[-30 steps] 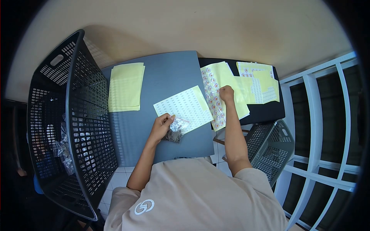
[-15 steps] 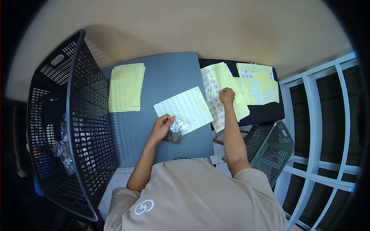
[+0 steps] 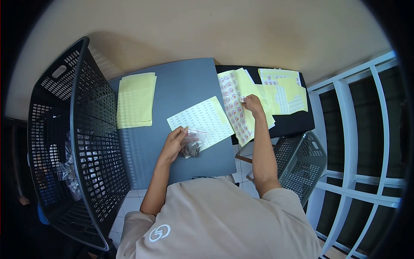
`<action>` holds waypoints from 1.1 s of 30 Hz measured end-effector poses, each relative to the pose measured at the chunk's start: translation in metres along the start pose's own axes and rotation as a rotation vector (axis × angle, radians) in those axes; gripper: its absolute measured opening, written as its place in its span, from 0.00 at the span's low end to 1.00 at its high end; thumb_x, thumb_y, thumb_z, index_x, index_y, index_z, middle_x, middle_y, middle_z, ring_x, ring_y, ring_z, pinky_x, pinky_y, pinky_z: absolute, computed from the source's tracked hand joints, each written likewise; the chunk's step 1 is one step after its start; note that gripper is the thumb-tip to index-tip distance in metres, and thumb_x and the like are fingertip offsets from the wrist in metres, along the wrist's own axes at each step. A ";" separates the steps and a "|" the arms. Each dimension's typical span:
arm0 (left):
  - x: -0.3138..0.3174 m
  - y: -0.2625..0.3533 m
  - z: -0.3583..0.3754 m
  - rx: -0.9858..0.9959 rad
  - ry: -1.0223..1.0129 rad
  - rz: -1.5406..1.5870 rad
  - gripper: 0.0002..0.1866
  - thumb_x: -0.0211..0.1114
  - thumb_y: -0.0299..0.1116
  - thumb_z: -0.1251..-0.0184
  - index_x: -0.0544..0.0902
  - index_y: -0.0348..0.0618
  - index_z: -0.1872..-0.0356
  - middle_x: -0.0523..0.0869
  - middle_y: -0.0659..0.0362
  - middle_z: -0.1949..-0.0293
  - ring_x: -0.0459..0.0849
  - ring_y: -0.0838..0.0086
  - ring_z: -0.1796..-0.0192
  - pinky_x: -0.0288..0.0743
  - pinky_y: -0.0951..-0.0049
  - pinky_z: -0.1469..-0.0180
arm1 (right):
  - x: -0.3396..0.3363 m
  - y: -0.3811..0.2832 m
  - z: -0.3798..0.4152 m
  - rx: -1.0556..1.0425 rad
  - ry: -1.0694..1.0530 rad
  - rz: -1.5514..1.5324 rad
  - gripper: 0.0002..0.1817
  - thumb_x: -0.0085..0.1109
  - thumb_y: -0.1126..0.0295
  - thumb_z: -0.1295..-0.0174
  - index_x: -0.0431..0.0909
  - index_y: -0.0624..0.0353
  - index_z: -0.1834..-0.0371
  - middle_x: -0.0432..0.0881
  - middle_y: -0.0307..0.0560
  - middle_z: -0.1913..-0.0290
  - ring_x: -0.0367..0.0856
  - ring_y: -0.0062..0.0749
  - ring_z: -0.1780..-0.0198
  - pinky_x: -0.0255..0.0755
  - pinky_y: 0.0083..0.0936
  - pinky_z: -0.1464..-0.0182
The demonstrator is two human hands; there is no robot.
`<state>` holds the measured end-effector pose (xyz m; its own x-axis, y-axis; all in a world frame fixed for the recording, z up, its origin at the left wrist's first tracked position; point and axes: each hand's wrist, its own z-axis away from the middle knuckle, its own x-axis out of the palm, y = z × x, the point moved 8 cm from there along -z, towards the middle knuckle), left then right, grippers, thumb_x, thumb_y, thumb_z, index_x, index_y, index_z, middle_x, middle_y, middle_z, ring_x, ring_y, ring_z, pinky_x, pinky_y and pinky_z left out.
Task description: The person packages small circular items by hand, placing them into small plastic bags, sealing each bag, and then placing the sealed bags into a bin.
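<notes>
Head view: clear bag [image 3: 192, 144], pinched, extends rightward from left hand [image 3: 173, 144].

On the front of the beige cloth shirt [image 3: 224, 211] stands a white, rounded emblem [image 3: 159, 233] of interlocking curves like a C or G and an S, its exact letters uncertain. The white rectangular label sheet [image 3: 196, 117] carries rows of dark print too small to read. Marks on the paper sheet of round red-and-white stickers [image 3: 233, 103] and the partly used yellow-backed sheets [image 3: 291, 86] are likewise illegible.
</notes>
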<state>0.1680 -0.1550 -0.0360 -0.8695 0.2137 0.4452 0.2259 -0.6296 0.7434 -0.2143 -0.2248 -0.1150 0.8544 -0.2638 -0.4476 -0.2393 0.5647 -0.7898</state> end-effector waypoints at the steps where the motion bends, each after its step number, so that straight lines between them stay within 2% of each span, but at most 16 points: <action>1: 0.000 0.001 0.000 0.011 -0.008 -0.001 0.11 0.50 0.36 0.23 0.74 0.44 0.65 0.83 0.56 0.62 0.85 0.74 0.56 0.78 0.75 0.58 | 0.002 -0.003 0.007 0.044 -0.053 -0.064 0.07 0.59 0.72 0.39 0.73 0.63 0.63 0.80 0.46 0.64 0.81 0.34 0.64 0.78 0.28 0.58; 2: -0.001 0.003 0.000 0.023 -0.014 -0.002 0.11 0.48 0.37 0.22 0.73 0.44 0.63 0.84 0.53 0.58 0.85 0.70 0.51 0.80 0.73 0.54 | -0.001 -0.011 0.014 0.042 -0.054 -0.063 0.07 0.59 0.72 0.39 0.73 0.63 0.63 0.80 0.46 0.64 0.81 0.34 0.64 0.78 0.28 0.58; 4: 0.006 0.014 0.004 0.045 -0.036 0.078 0.11 0.46 0.37 0.21 0.73 0.44 0.62 0.84 0.52 0.57 0.85 0.70 0.52 0.80 0.72 0.54 | -0.004 -0.014 0.024 0.081 -0.077 -0.300 0.07 0.56 0.71 0.36 0.71 0.62 0.62 0.79 0.48 0.60 0.80 0.35 0.59 0.77 0.29 0.55; 8: 0.019 0.040 0.018 0.070 -0.034 0.228 0.10 0.44 0.37 0.20 0.72 0.44 0.56 0.84 0.50 0.56 0.85 0.68 0.52 0.79 0.71 0.54 | -0.007 -0.031 0.045 0.034 -0.107 -0.394 0.07 0.57 0.71 0.37 0.72 0.62 0.62 0.77 0.48 0.59 0.79 0.30 0.63 0.78 0.28 0.59; 10: 0.017 0.048 0.017 0.105 -0.008 0.224 0.09 0.45 0.36 0.21 0.71 0.43 0.55 0.84 0.50 0.57 0.84 0.68 0.52 0.78 0.70 0.54 | -0.013 -0.052 0.062 -0.120 -0.007 -0.353 0.06 0.57 0.70 0.36 0.71 0.58 0.62 0.78 0.46 0.58 0.80 0.35 0.56 0.79 0.32 0.54; 11: 0.015 0.051 0.019 0.128 0.013 0.213 0.09 0.46 0.36 0.21 0.71 0.43 0.53 0.84 0.50 0.57 0.83 0.67 0.52 0.77 0.70 0.54 | -0.013 -0.061 0.070 -0.169 -0.027 -0.393 0.06 0.58 0.71 0.37 0.71 0.57 0.61 0.78 0.45 0.58 0.80 0.33 0.56 0.79 0.33 0.53; 12: 0.013 0.054 0.022 0.129 0.045 0.224 0.09 0.46 0.36 0.21 0.71 0.43 0.53 0.84 0.50 0.57 0.83 0.67 0.52 0.77 0.70 0.54 | -0.010 -0.083 0.090 -0.211 -0.055 -0.438 0.06 0.59 0.73 0.38 0.71 0.58 0.63 0.78 0.44 0.60 0.80 0.27 0.59 0.79 0.27 0.57; 14: 0.022 0.065 0.028 0.129 0.044 0.249 0.11 0.49 0.36 0.23 0.71 0.43 0.47 0.83 0.52 0.55 0.81 0.69 0.53 0.76 0.71 0.53 | 0.003 -0.124 0.129 -0.277 -0.184 -0.369 0.06 0.59 0.74 0.38 0.72 0.59 0.62 0.79 0.44 0.60 0.80 0.26 0.60 0.79 0.25 0.59; 15: 0.025 0.069 0.030 0.139 0.048 0.276 0.15 0.51 0.35 0.24 0.70 0.40 0.42 0.82 0.55 0.54 0.79 0.74 0.54 0.75 0.73 0.52 | 0.008 -0.139 0.147 -0.273 -0.207 -0.368 0.06 0.59 0.74 0.38 0.72 0.59 0.62 0.79 0.44 0.60 0.80 0.26 0.60 0.79 0.25 0.59; 17: 0.030 0.075 0.031 0.167 0.040 0.252 0.16 0.51 0.35 0.24 0.71 0.39 0.42 0.82 0.56 0.53 0.79 0.75 0.54 0.75 0.74 0.51 | 0.034 -0.175 0.193 -0.409 -0.483 -0.278 0.04 0.58 0.75 0.37 0.73 0.61 0.62 0.79 0.45 0.59 0.80 0.25 0.61 0.78 0.23 0.60; 19: 0.033 0.079 0.030 0.203 -0.020 0.208 0.16 0.51 0.33 0.24 0.75 0.34 0.44 0.82 0.57 0.54 0.80 0.78 0.54 0.76 0.76 0.51 | 0.050 -0.195 0.225 -0.485 -0.562 -0.247 0.04 0.57 0.77 0.37 0.73 0.62 0.62 0.79 0.45 0.60 0.80 0.26 0.61 0.77 0.24 0.61; 21: 0.037 0.083 0.032 0.229 -0.032 0.192 0.15 0.51 0.33 0.24 0.75 0.34 0.44 0.82 0.57 0.54 0.81 0.78 0.54 0.76 0.76 0.52 | 0.065 -0.214 0.251 -0.562 -0.633 -0.213 0.04 0.57 0.78 0.38 0.73 0.64 0.63 0.79 0.45 0.60 0.79 0.26 0.62 0.77 0.24 0.62; 23: 0.040 0.090 0.036 0.256 -0.042 0.175 0.15 0.50 0.32 0.24 0.75 0.34 0.44 0.83 0.56 0.55 0.81 0.77 0.54 0.77 0.76 0.52 | 0.078 -0.233 0.273 -0.776 -0.605 0.077 0.05 0.59 0.79 0.40 0.72 0.66 0.64 0.76 0.46 0.60 0.80 0.30 0.62 0.75 0.26 0.62; 26: 0.044 0.095 0.043 0.255 -0.048 0.096 0.16 0.49 0.32 0.23 0.75 0.34 0.43 0.83 0.54 0.55 0.83 0.75 0.54 0.78 0.76 0.52 | 0.092 -0.241 0.283 -0.840 -0.598 0.183 0.07 0.60 0.80 0.42 0.72 0.67 0.65 0.73 0.49 0.60 0.79 0.35 0.62 0.73 0.29 0.63; 27: 0.045 0.097 0.044 0.279 -0.042 0.086 0.16 0.48 0.32 0.23 0.75 0.34 0.43 0.83 0.54 0.55 0.83 0.75 0.53 0.78 0.76 0.51 | 0.095 -0.240 0.283 -0.854 -0.587 0.220 0.06 0.59 0.81 0.43 0.71 0.67 0.65 0.73 0.51 0.59 0.80 0.40 0.63 0.72 0.33 0.62; 33: 0.041 0.098 0.046 0.306 -0.015 0.017 0.16 0.48 0.32 0.23 0.76 0.32 0.44 0.84 0.52 0.53 0.83 0.74 0.52 0.77 0.75 0.50 | 0.103 -0.244 0.285 -0.926 -0.555 0.324 0.05 0.57 0.82 0.43 0.72 0.67 0.65 0.72 0.52 0.57 0.80 0.50 0.64 0.72 0.40 0.62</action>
<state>0.1743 -0.1732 0.0784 -0.8585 0.2178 0.4643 0.3640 -0.3790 0.8508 0.0638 -0.1671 0.1507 0.7217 0.3045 -0.6217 -0.5396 -0.3150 -0.7807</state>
